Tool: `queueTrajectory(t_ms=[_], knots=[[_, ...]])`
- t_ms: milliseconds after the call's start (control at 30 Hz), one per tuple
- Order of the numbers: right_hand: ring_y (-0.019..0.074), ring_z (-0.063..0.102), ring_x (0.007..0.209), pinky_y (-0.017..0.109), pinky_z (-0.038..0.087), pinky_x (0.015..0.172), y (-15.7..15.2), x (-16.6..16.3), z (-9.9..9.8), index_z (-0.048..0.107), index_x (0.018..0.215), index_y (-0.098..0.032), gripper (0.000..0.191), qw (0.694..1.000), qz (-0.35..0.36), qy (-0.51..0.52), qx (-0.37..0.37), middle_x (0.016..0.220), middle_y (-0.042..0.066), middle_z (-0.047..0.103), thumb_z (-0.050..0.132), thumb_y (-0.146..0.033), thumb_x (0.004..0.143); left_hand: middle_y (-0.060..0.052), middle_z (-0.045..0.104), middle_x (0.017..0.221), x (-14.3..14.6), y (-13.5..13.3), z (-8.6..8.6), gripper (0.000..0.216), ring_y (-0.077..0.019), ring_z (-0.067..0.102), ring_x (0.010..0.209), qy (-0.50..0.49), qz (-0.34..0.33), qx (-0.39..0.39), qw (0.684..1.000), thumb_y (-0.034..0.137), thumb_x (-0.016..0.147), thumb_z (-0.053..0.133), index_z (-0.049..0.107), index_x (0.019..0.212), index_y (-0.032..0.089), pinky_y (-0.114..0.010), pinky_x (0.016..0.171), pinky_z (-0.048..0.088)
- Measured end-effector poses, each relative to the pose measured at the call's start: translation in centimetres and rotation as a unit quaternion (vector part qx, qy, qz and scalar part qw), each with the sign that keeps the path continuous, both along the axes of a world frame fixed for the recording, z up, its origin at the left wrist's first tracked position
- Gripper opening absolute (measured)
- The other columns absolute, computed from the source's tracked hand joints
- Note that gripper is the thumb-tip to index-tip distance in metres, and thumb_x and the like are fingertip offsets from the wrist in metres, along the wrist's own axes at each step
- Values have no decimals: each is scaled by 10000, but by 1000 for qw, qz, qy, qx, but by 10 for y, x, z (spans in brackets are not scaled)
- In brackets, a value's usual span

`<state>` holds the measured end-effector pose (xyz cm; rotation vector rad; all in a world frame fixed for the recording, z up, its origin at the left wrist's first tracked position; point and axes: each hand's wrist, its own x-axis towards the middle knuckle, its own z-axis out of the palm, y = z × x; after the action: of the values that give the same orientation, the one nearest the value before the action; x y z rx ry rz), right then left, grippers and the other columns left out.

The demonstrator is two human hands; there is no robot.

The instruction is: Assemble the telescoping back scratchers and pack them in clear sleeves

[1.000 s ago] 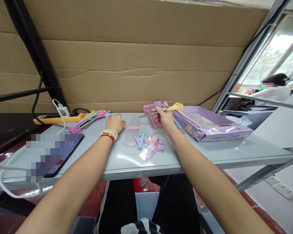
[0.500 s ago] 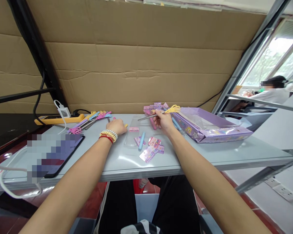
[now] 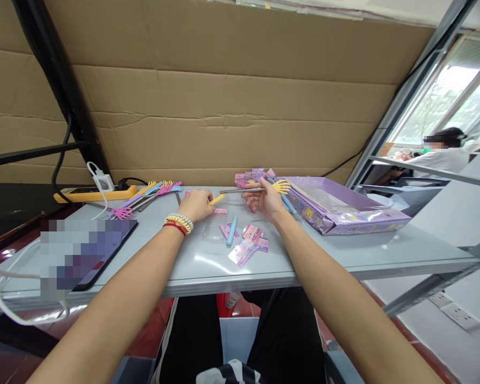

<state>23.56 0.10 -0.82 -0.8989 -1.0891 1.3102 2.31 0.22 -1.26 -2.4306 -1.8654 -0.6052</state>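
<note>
My right hand (image 3: pixel 264 199) grips a small back scratcher with a yellow claw head (image 3: pixel 281 186) and a bare metal rod (image 3: pixel 240 190) that points left. My left hand (image 3: pixel 196 204) pinches a yellow handle sleeve (image 3: pixel 216 200), its tip aimed at the rod's free end a short way off. Both hands hover over the grey table (image 3: pixel 344 250). Just below them lie a clear plastic bag (image 3: pixel 213 226), a blue sleeve (image 3: pixel 232 229) and several pink printed cards (image 3: pixel 248 242).
A bundle of pastel scratchers (image 3: pixel 148 197) lies at the back left beside a yellow power strip (image 3: pixel 96 194) and white charger (image 3: pixel 100 181). A tablet (image 3: pixel 86 253) sits front left. A purple tray-like box (image 3: pixel 340 205) stands right. Cardboard walls the back. Another person (image 3: pixel 436 152) sits far right.
My left hand left the scratcher bundle and came right with a yellow sleeve pinched in it. My right hand lowered the scratcher until its rod lies level, pointing at the sleeve.
</note>
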Motion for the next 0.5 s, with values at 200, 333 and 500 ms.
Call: queueTrajectory(t_ms=[200, 333, 500], knots=[[127, 500, 354, 218, 310, 310, 3, 3, -1, 641, 751, -118, 482, 999, -17, 25, 19, 515, 78, 625, 359, -482, 898, -96, 702, 953, -2, 7, -4, 254, -254, 623, 934, -23, -13, 31, 999, 143, 714, 534, 695, 908, 169, -351, 822, 458], [130, 493, 344, 211, 308, 307, 3, 5, 1, 648, 814, -108, 449, 998, -42, 42, 15, 488, 71, 610, 332, -414, 905, -118, 668, 1006, -3, 9, -6, 249, -259, 600, 985, -34, -17, 33, 999, 107, 743, 509, 671, 926, 155, -375, 870, 453], [136, 480, 330, 217, 305, 308, 2, 5, 3, 649, 822, -103, 443, 999, -33, 44, 1, 473, 74, 602, 300, -368, 891, -123, 633, 1026, -5, 10, -7, 225, -252, 577, 1003, -41, -25, 42, 998, 67, 757, 483, 626, 908, 152, -371, 879, 432]])
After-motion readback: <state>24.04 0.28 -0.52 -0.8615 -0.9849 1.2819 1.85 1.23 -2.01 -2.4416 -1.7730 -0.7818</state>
